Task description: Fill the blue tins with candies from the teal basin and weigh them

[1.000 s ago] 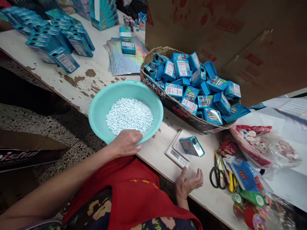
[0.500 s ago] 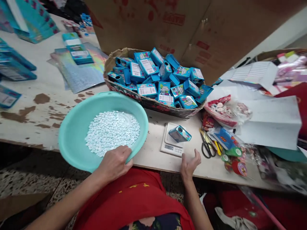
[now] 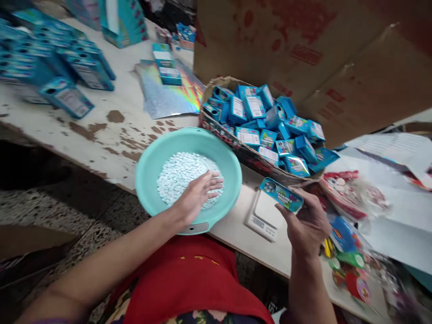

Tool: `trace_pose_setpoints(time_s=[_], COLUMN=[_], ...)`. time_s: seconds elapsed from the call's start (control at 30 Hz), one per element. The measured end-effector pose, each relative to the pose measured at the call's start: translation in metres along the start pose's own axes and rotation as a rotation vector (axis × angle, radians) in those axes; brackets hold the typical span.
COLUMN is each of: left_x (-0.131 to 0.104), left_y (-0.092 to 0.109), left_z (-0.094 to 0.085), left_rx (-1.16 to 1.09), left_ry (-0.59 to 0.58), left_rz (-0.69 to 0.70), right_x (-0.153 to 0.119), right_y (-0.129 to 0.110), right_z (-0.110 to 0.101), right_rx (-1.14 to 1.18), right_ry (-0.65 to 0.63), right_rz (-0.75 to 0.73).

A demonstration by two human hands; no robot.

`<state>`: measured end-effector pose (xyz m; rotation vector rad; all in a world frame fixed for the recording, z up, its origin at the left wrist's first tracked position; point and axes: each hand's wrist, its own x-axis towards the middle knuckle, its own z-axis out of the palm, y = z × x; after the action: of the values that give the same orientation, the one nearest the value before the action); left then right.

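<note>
A turquoise basin [image 3: 148,175] holds many small pale candies [image 3: 180,173]. Over the basin's near right part is my left hand [image 3: 197,191], fingers extended and apart, nothing held. My right hand [image 3: 305,220] grips a small blue box [image 3: 281,194] between thumb and fingers, just above the white digital scale [image 3: 266,213]. The box's end with a round opening points left, and pale candies show in the opening. Behind the scale, a cut cardboard tray [image 3: 243,150] is heaped with similar blue boxes [image 3: 254,107].
Rows of blue boxes [image 3: 84,67] stand at the left. A shiny holographic sheet [image 3: 155,96] lies behind the basin. A large cardboard box [image 3: 263,45] rises at the back. Right of the scale are a candy bag [image 3: 344,189], papers [image 3: 401,189] and tape rolls [image 3: 362,288].
My left hand has let go of the basin's rim and moved over the candies. My right hand has taken the blue box off the scale. The view has swung left.
</note>
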<state>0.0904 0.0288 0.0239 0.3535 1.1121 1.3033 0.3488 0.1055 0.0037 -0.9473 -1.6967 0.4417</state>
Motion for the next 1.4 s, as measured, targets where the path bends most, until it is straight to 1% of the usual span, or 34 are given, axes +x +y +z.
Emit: trace_pose_setpoints(time_s=[0.07,0.13,0.2,0.27,0.3,0.37,0.4,0.43,0.47,0.5,0.57,0.6,0.63,0.7,0.73,0.77,0.8,0.83,0.87,0.9,0.93,0.97,1.0,1.03,1.07,1.1,1.13,1.17,1.2,1.23,1.27,1.33,1.4], left_x=[0.007,0.013,0.015,0.015,0.014,0.013,0.012,0.012,0.011,0.01,0.008,0.008,0.007,0.006,0.005,0.004,0.003,0.002,0.001,0.0,0.0,0.002,0.006,0.012,0.02,0.029,0.04,0.05,0.06,0.069,0.077,0.088,0.093], left_y=[0.005,0.008,0.009,0.01,0.011,0.013,0.015,0.017,0.02,0.023,0.031,0.034,0.038,0.045,0.049,0.054,0.061,0.07,0.081,0.093,0.106,0.12,0.132,0.143,0.152,0.159,0.163,0.165,0.165,0.164,0.163,0.161,0.161], left_z=[0.012,0.021,0.025,0.023,0.02,0.011,0.005,-0.002,-0.008,-0.014,-0.022,-0.024,-0.022,-0.015,-0.01,-0.005,-0.001,0.0,-0.003,-0.01,-0.022,-0.038,-0.059,-0.083,-0.11,-0.136,-0.162,-0.184,-0.204,-0.219,-0.231,-0.246,-0.253], left_rx=[-0.199,-0.333,-0.417,-0.45,-0.448,-0.399,-0.331,-0.212,-0.032,0.198,0.688,0.873,0.992,1.081,1.095,1.109,1.121,1.128,1.122,1.109,1.091,1.075,1.076,1.085,1.113,1.138,1.134,1.116,1.101,1.087,1.083,1.116,1.206], left_ry=[0.017,0.052,0.091,0.119,0.121,0.102,0.074,0.039,0.001,-0.015,0.007,0.018,0.011,-0.064,-0.109,-0.12,-0.092,-0.028,0.067,0.187,0.325,0.482,0.637,0.788,0.953,1.067,1.132,1.166,1.179,1.171,1.177,1.166,1.079], left_rz=[-0.049,-0.073,-0.058,-0.03,-0.012,0.036,0.065,0.1,0.141,0.199,0.353,0.424,0.476,0.518,0.517,0.525,0.548,0.581,0.618,0.662,0.713,0.762,0.804,0.842,0.842,0.799,0.737,0.652,0.601,0.564,0.55,0.592,0.594], right_x=[0.014,0.021,0.022,0.02,0.019,0.019,0.019,0.019,0.018,0.017,0.014,0.012,0.01,0.008,0.01,0.014,0.023,0.034,0.05,0.068,0.087,0.107,0.126,0.143,0.157,0.167,0.174,0.177,0.178,0.177,0.176,0.173,0.173], right_y=[-0.022,-0.032,-0.034,-0.033,-0.033,-0.032,-0.032,-0.032,-0.032,-0.031,-0.031,-0.032,-0.035,-0.042,-0.045,-0.048,-0.048,-0.046,-0.04,-0.031,-0.018,-0.003,0.014,0.031,0.047,0.06,0.071,0.078,0.082,0.084,0.084,0.082,0.081], right_z=[0.019,0.041,0.061,0.072,0.074,0.071,0.068,0.064,0.061,0.059,0.062,0.067,0.074,0.09,0.098,0.104,0.108,0.109,0.108,0.105,0.102,0.098,0.096,0.096,0.097,0.1,0.105,0.111,0.117,0.123,0.127,0.134,0.138], right_rx=[-0.087,-0.145,-0.143,-0.106,-0.079,0.003,0.064,0.14,0.225,0.311,0.445,0.485,0.515,0.571,0.598,0.616,0.616,0.59,0.531,0.446,0.335,0.202,0.069,-0.042,-0.098,-0.113,-0.111,-0.094,-0.076,-0.064,-0.054,-0.031,0.031], right_ry=[-0.122,-0.216,-0.252,-0.244,-0.232,-0.212,-0.203,-0.184,-0.146,-0.089,0.035,0.061,0.049,-0.064,-0.139,-0.198,-0.231,-0.235,-0.205,-0.149,-0.082,-0.026,-0.03,-0.115,-0.231,-0.307,-0.381,-0.426,-0.447,-0.46,-0.465,-0.463,-0.433], right_rz=[-0.177,-0.248,-0.242,-0.201,-0.166,-0.069,-0.01,0.055,0.121,0.185,0.284,0.318,0.343,0.368,0.356,0.326,0.283,0.241,0.216,0.213,0.246,0.301,0.354,0.423,0.498,0.548,0.592,0.624,0.646,0.667,0.687,0.722,0.774])
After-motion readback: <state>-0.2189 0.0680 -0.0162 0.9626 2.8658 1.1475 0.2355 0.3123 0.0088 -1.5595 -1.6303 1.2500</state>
